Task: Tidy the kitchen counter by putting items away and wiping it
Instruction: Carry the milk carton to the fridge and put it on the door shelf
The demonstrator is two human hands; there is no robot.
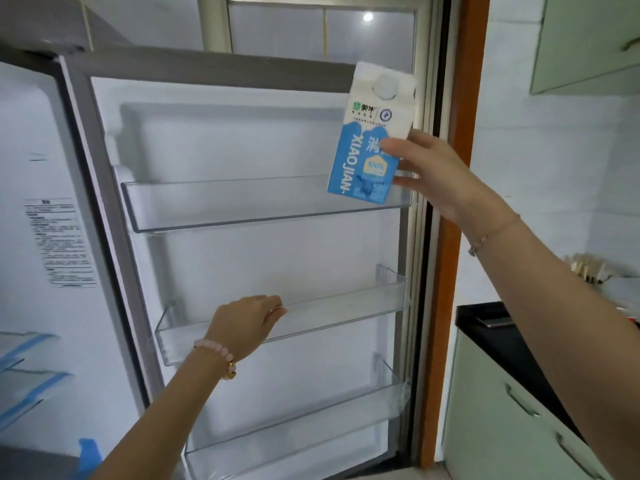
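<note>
Right hand: my fingers closed around one milk carton
Left hand: my fingers curled over middle shelf
Door shelves: three

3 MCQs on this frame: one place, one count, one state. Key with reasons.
1. Where is the milk carton?
A. in the bottom door shelf
B. at the right end of the top door shelf
C. on the counter

2. How many clear shelves show on the fridge door?
A. one
B. three
C. five

3. What is the left hand doing?
A. gripping the middle shelf rim
B. holding a cloth
C. hanging free

Key: B, the right hand holds it there; B, three stacked; A, fingers curl over the rim.
</note>
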